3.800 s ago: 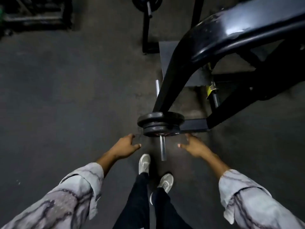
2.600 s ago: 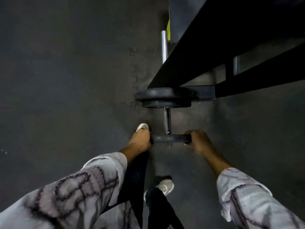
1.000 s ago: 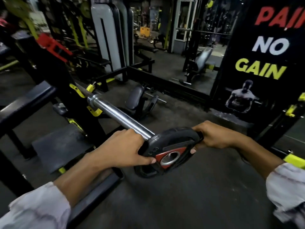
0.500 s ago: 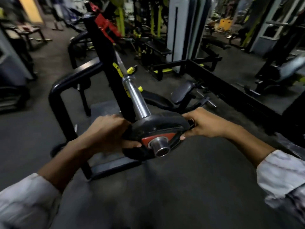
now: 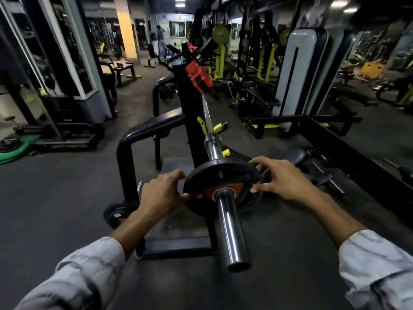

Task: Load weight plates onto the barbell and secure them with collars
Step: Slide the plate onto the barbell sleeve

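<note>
Gripping the plate [image 5: 220, 189] rim with left hand [image 5: 162, 193] and right hand [image 5: 280, 181], push evenly along the bar [image 5: 230, 229], keeping it square.

Black rack frame [image 5: 143, 135], green mats [image 5: 13, 148] — dim gym floor [image 5: 55, 198]

A small black weight plate [image 5: 221, 186] with a red wedge-shaped mark around its steel-ringed hole sits on the barbell [image 5: 228, 222], partway along the chrome sleeve, face toward the camera and roughly upright. The sleeve's bare end juts out in front of it; behind it the sleeve runs to a collar-like shoulder, then the thin shaft.
</note>
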